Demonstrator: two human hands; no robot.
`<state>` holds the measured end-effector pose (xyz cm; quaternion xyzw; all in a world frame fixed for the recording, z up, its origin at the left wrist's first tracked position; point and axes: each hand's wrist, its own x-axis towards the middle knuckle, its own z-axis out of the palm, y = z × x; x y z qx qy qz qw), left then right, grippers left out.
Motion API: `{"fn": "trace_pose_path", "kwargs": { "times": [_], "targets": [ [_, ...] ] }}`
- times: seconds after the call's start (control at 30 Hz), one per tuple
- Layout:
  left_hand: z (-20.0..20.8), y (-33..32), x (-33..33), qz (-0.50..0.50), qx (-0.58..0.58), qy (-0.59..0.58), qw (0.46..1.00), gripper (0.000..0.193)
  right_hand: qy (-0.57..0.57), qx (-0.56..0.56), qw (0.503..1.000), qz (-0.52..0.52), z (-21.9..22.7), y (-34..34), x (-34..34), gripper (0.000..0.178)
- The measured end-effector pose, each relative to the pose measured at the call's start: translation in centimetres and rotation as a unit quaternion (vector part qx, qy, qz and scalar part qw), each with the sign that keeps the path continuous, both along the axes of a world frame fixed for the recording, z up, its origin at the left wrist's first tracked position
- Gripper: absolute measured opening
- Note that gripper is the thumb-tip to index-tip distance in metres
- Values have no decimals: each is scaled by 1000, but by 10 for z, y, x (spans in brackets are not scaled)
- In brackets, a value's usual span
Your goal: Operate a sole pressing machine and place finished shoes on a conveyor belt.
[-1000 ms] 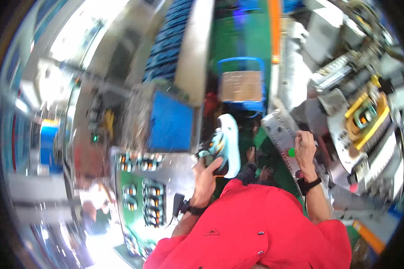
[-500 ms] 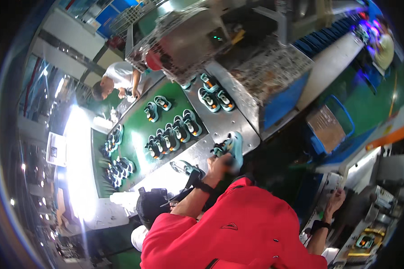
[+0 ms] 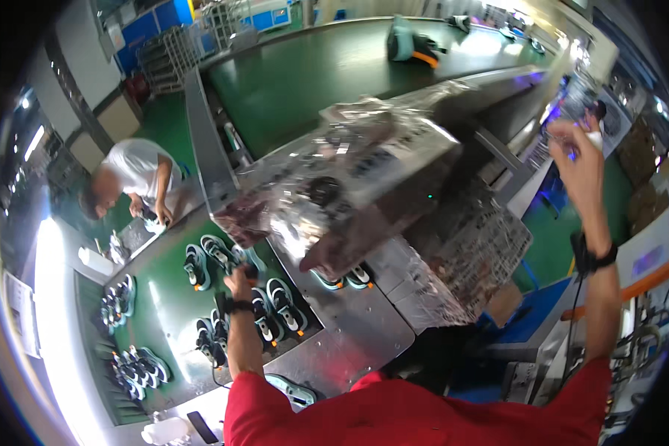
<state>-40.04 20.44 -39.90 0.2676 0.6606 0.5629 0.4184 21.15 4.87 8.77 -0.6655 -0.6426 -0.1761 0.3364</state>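
Observation:
My left hand (image 3: 238, 284) is closed on a pale teal sneaker (image 3: 251, 256), over the green conveyor belt (image 3: 160, 297). Right beside it is a pair of dark sneakers (image 3: 218, 253) with pale soles and orange details. Just nearer to me than that hand stands a row of similar sneakers (image 3: 284, 306), partly hidden by my forearm. My right hand (image 3: 581, 162) is raised far out to the right, fingers bent and apart, with nothing visible in it. Dark bands sit on both wrists.
A foil-covered machine (image 3: 372, 186) stands ahead, hiding part of the sneakers (image 3: 342, 279) on the metal ledge. Behind it, an upper green belt (image 3: 297, 82) carries a shoe (image 3: 412, 46). Another person (image 3: 134, 175) works across at the left. More sneakers (image 3: 137, 372) line the lower left.
My left hand has carried the sneaker from the metal edge out over the green belt. My right hand has risen from the lower right. The view has turned and lifted toward the upper belt.

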Motion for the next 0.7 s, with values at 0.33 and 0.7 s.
{"fn": "trace_pose_path", "kwargs": {
  "times": [0.33,0.7],
  "targets": [
    [-5,54,1,-111,33,84,990,38,73,-277,957,-37,66,349,-14,83],
    [131,-176,161,-317,-154,-280,893,32,132,-306,883,330,43,335,-108,58]
  ]
}}
